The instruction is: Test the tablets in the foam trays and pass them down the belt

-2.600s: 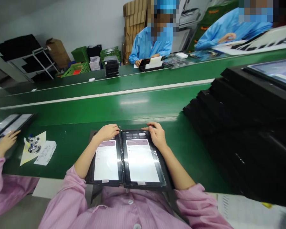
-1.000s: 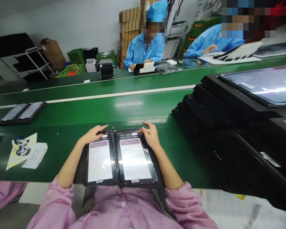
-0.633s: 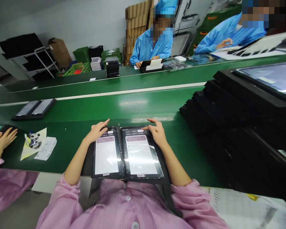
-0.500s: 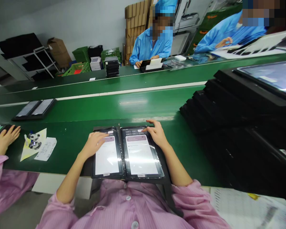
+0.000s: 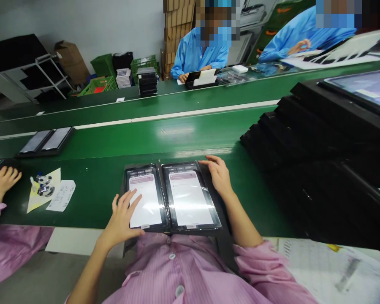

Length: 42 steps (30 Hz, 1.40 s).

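Two tablets with lit screens lie side by side in a black tray [image 5: 226, 219] at the near edge of the green bench. Over the lower left part of the left tablet [image 5: 147, 198] is my left hand [image 5: 123, 217], its fingers spread and holding nothing. Whether its fingertips touch the glass I cannot tell. My right hand [image 5: 220, 175] is by the upper right corner of the right tablet [image 5: 191, 198], index finger stretched toward that corner and the other fingers loosely bent. Both screens show a white page with a mauve band near the top.
At right rises a tall stack of black trays [image 5: 304, 139], a tablet [image 5: 367, 88] on top. Left are a yellow paper [image 5: 50, 181], a written note [image 5: 62, 196] and a co-worker's hand [image 5: 4, 181]. Another tray of tablets [image 5: 46, 141] lies farther back. Co-workers in blue sit opposite.
My left hand has moved down from the top of the left tablet to its lower left. My right hand has shifted right, off the right tablet's screen to its corner.
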Motion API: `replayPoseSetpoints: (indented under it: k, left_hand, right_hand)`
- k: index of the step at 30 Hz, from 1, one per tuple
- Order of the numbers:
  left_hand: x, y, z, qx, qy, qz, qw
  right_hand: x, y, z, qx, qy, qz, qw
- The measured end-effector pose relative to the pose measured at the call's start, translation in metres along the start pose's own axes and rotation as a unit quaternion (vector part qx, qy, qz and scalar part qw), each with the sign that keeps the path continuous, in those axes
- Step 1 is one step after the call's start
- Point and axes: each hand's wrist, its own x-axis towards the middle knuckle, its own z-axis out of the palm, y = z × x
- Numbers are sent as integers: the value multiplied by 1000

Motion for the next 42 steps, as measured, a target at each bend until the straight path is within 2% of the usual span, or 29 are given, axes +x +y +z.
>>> replayPoseSetpoints:
  k: [2, 4, 7, 10, 12, 17, 22, 26, 29, 32, 36, 39, 42]
  left_hand:
    - [-9, 6, 4, 42, 8, 4, 999]
    - [-20, 9, 8, 78, 46, -25, 996]
    - [-33, 7, 14, 97, 93, -48, 990]
    - [-42, 2, 16, 110, 117, -40, 986]
    - [-47, -1, 14, 122, 135, -58, 982]
    - [-50, -6, 3, 90, 131, -133, 978]
    - [-15, 11, 2, 35, 98, -110, 988]
    - [23, 35, 10, 50, 67, -93, 992]
    - [37, 44, 13, 66, 55, -105, 991]
    - [37, 42, 10, 68, 27, -121, 990]
    - [42, 30, -3, 54, 5, -165, 985]
    - [69, 19, -11, 43, -14, -170, 984]
    - [115, 11, -12, 56, -26, -145, 987]
  right_hand:
    - [-22, -5, -7, 25, 5, 11, 1000]
    - [-45, -13, -10, 29, -11, 12, 999]
    - [-64, -22, -10, 6, -35, -23, 999]
    - [-67, -25, -9, -15, -30, -71, 997]
    - [-65, -25, -9, -27, -23, -91, 995]
    - [-66, -24, -10, -49, -7, -83, 995]
    - [-67, -25, -12, -2, 59, -44, 997]
    - [-66, -25, -12, 11, 75, -30, 997]
    - [-67, -25, -11, 8, 70, -16, 997]
    - [-66, -20, -8, -8, 60, 17, 998]
    - [-62, -1, 0, -26, 28, 104, 994]
    - [-59, 14, 4, 10, -10, 157, 988]
    - [-59, 19, 6, 26, -18, 171, 985]
